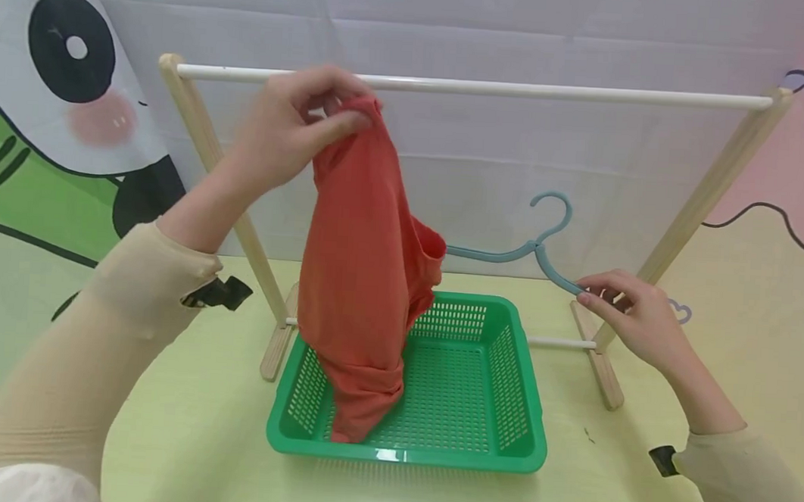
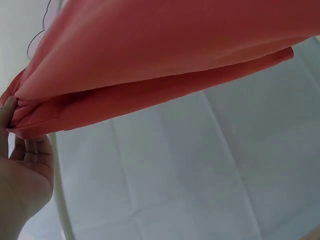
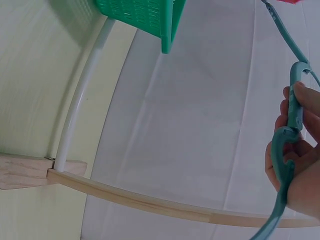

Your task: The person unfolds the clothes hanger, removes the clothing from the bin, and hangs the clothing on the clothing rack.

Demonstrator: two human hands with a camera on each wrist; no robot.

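Observation:
My left hand [image 1: 306,121] pinches a red shirt [image 1: 357,256] by its top edge, close in front of the rack's bar. Folds of the shirt [image 2: 165,45] fill the upper part of the left wrist view. Its lower end hangs down into a green basket [image 1: 530,409]. To the right, my right hand [image 1: 633,316] holds a blue-green clothes hanger [image 1: 551,270] near the end of one arm, between thumb and fingers. The hanger's hook points up, and its other arm passes out of sight behind the shirt. In the right wrist view, the fingers wrap the hanger [image 3: 295,100] at a notched part.
A rack with a white top bar [image 1: 553,92] and wooden legs [image 1: 712,191] stands behind the basket on a pale yellow table [image 1: 195,422]. A white lower rod [image 1: 561,343] runs between its feet. Behind hangs a light cloth [image 1: 480,187] with cartoon figures at both sides.

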